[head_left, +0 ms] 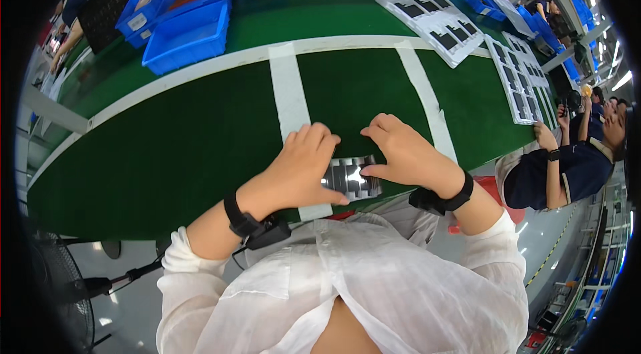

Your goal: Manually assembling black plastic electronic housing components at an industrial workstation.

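A small, shiny rectangular piece point(352, 179) with dark and pale bands lies near the front edge of the green table. Its exact kind I cannot make out. My left hand point(287, 168) spans its left end, thumb along the near edge and the other fingers beyond the far side. From the right, my right hand point(408, 157) lays its thumb over the piece's right part. The right index finger points away above the table, apart from the piece. Neither hand is closed round it.
White tape strips point(288, 87) cross the green table point(167, 147). Blue bins point(190, 40) stand at the far left. White trays with dark flat parts point(434, 23) lie at the far right. A co-worker point(557, 170) sits at right; a fan point(63, 287) stands lower left.
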Demonstrator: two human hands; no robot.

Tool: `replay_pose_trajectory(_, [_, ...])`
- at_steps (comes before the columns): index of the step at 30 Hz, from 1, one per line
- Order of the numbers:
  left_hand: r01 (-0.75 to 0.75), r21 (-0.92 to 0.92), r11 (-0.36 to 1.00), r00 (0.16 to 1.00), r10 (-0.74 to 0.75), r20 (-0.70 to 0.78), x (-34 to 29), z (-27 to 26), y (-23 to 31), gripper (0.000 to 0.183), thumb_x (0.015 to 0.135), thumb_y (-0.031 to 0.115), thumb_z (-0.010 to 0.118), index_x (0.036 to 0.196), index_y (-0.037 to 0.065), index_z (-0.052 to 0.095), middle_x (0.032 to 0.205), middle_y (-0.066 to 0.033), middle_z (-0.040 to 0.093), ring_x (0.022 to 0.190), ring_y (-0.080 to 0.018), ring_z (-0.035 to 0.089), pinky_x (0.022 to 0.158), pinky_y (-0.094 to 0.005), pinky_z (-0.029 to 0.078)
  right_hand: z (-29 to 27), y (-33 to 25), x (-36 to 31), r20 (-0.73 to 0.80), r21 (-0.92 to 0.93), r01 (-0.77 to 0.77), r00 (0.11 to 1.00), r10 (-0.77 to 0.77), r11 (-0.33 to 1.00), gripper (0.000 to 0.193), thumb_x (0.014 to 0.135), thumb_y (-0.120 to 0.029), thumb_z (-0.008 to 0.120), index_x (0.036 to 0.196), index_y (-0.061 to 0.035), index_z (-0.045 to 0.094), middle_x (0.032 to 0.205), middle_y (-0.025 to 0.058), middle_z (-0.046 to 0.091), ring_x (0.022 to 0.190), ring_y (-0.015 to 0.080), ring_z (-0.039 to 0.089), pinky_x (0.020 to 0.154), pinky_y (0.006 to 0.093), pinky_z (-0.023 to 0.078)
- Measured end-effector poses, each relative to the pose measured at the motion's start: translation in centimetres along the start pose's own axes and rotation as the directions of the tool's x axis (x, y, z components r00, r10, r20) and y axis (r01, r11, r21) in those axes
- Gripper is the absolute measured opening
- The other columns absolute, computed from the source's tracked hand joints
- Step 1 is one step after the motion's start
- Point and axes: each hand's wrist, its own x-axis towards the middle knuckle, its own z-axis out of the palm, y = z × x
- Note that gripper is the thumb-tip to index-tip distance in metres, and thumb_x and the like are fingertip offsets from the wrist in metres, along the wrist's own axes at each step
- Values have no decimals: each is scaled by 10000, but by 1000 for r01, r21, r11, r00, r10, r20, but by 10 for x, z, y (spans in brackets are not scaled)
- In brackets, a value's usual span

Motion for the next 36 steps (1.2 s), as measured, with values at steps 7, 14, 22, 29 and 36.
replay_pose_trajectory(7, [94, -52, 994, 995, -92, 24, -5, -29, -46, 568, 628, 198, 728, 1130, 60, 502, 1025, -102, 460, 987, -282, 436, 867, -346, 359, 6, -20, 8, 167, -34, -218, 961, 221, 975, 406, 619, -191, 735, 910, 4, 530, 883, 127, 494, 877, 289, 493, 715, 358, 418])
replay_pose_trajectory(14, [72, -141, 987, 989, -53, 135, 0, -23, -50, 329, 641, 168, 716, 917, 85, 557, 995, -79, 454, 998, -250, 422, 904, -327, 291, 9, -19, 10, 255, 0, -292, 925, 283, 956, 350, 623, -183, 730, 860, 5, 554, 814, 121, 566, 707, 282, 531, 653, 344, 426])
replay_pose_trajectory(22, [156, -557, 816, 985, -89, 146, 5, -36, -53, 230, 696, 40, 674, 880, 57, 537, 742, -2, 559, 709, -115, 529, 683, -232, 406, 0, 10, -12, 324, 456, -484, 872, 368, 747, 242, 678, -114, 704, 803, 30, 555, 680, 35, 568, 646, 99, 548, 566, 235, 435])
replay_pose_trajectory(29, [-113, -545, 831, 993, 80, -83, 21, -10, -27, 156, 682, 128, 703, 762, 66, 585, 756, -16, 512, 715, -134, 490, 615, -261, 390, 20, -7, 2, 290, 864, -403, 888, 356, 301, 208, 827, -90, 550, 1012, 4, 540, 878, 42, 603, 725, 94, 578, 607, 223, 485])
replay_pose_trajectory(36, [-138, -358, 923, 963, 41, -266, 24, 16, -36, 286, 665, 173, 721, 871, 88, 541, 1057, -92, 432, 976, -257, 446, 830, -332, 372, 36, -12, 7, 236, 916, -348, 870, 432, 201, 223, 851, -143, 546, 1003, 18, 522, 870, 69, 599, 731, 124, 595, 584, 251, 517])
